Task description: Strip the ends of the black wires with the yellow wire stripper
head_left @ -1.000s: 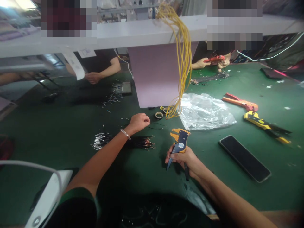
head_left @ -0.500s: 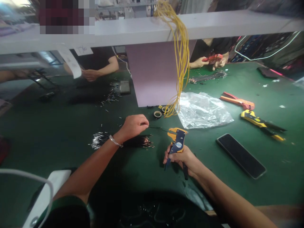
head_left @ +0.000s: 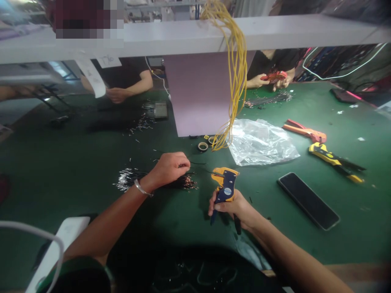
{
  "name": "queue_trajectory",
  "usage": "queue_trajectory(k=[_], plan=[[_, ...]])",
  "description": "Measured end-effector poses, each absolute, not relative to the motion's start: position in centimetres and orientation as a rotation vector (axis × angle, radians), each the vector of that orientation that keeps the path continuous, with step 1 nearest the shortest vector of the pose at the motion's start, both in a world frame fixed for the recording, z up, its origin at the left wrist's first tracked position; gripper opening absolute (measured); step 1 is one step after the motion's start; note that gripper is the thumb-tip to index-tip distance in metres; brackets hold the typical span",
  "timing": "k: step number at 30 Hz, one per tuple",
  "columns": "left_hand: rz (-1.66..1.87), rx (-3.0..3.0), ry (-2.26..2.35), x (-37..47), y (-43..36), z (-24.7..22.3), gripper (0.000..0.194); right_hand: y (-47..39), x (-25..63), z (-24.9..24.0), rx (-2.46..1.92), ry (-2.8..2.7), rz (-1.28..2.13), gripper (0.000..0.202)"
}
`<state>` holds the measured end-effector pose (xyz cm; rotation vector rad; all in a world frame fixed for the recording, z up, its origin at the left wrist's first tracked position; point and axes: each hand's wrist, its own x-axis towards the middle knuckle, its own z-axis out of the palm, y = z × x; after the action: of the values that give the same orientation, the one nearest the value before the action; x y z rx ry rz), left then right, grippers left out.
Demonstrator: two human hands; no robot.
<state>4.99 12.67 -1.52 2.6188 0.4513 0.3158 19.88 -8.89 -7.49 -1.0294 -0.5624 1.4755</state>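
Observation:
My left hand (head_left: 173, 167) is closed in a pinch on a thin black wire (head_left: 200, 163), above a bundle of black wires with silvery ends (head_left: 125, 179) and coppery ends (head_left: 188, 182). Fingers of my right hand (head_left: 229, 206) wrap round the handles of a blue and yellow wire stripper (head_left: 227, 185). The tool's yellow jaws point left toward my left hand, and a dark wire reaches them. Whether the jaws grip it is too small to tell.
A phone (head_left: 308, 200), yellow-black pliers (head_left: 328, 156), an orange tool (head_left: 305, 131) and a clear plastic bag (head_left: 262, 142) lie to the right. Yellow wires (head_left: 236, 81) hang from the shelf (head_left: 171, 38). Two people work across the table, one holding a red tool (head_left: 275, 76).
My left hand has moved slightly down and left. The stripper has shifted a little left and its jaws look closer together. More of a second black wire shows beyond my left hand.

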Motion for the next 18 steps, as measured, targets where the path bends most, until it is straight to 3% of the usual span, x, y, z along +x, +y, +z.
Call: queue_trajectory(k=[18], plan=[[0.375, 2.59, 0.365, 4.25, 12.71, -1.47, 0.014, -9.07, 19.54, -7.22, -1.11, -0.578, 1.416, 0.017]])
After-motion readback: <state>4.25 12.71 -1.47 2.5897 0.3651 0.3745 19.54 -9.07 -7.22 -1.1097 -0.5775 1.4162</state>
